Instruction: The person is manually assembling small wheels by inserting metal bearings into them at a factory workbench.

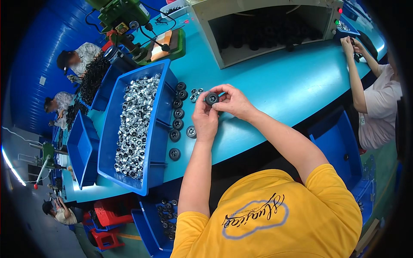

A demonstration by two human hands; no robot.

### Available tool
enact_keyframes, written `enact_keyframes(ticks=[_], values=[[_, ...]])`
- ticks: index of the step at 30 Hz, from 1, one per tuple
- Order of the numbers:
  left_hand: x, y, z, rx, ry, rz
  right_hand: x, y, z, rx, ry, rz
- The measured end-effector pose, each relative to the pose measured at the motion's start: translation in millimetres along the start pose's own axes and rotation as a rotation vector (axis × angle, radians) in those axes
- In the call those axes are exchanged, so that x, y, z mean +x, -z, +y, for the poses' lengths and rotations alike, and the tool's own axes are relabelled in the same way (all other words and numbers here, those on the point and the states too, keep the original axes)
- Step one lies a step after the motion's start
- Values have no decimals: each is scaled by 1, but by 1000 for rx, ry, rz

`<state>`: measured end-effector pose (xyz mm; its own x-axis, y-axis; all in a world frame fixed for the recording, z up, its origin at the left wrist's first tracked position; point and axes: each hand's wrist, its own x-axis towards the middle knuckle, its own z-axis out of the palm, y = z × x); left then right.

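A small black wheel [211, 98] with a silvery hub is held up between both hands above the turquoise table. My left hand [205, 119] grips it from the left and below, its fingers partly hidden. From the right, my right hand [234, 103] has thumb and fingers closed around the same wheel. Just beyond my left hand lie several loose chrome hubs [195, 93]. Beside my left wrist another wheel [191, 131] rests on the table. A row of similar black wheels [177, 113] runs along the bin to the left.
A large blue bin [160, 135] full of chrome hubs stands to my left. Beyond it is a green bench machine [122, 19]. A metal housing [214, 43] with dark parts inside stands ahead. At the right, a co-worker [378, 94] handles a dark part.
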<state>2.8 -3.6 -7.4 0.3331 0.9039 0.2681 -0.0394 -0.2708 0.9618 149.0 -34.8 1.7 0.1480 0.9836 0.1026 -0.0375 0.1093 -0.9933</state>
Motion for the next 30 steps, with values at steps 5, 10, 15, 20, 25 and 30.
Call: enact_keyframes(ticks=[5,10,15,20,25,30], values=[[-1,2,-4,23,22,27,-4,-4,-5,-118,61,24],[-8,-2,2,313,-230,105,4,3,2,-15,99,169],[-25,-14,25,465,-879,-277,20,8,-14,-447,210,108],[-31,-22,37,564,-1022,-465,50,-35,-1,-784,418,-294],[-28,-21,29,611,-905,-483,60,-28,3,-626,394,-137],[-21,-25,20,612,-780,-500,113,87,8,-1009,320,426]])
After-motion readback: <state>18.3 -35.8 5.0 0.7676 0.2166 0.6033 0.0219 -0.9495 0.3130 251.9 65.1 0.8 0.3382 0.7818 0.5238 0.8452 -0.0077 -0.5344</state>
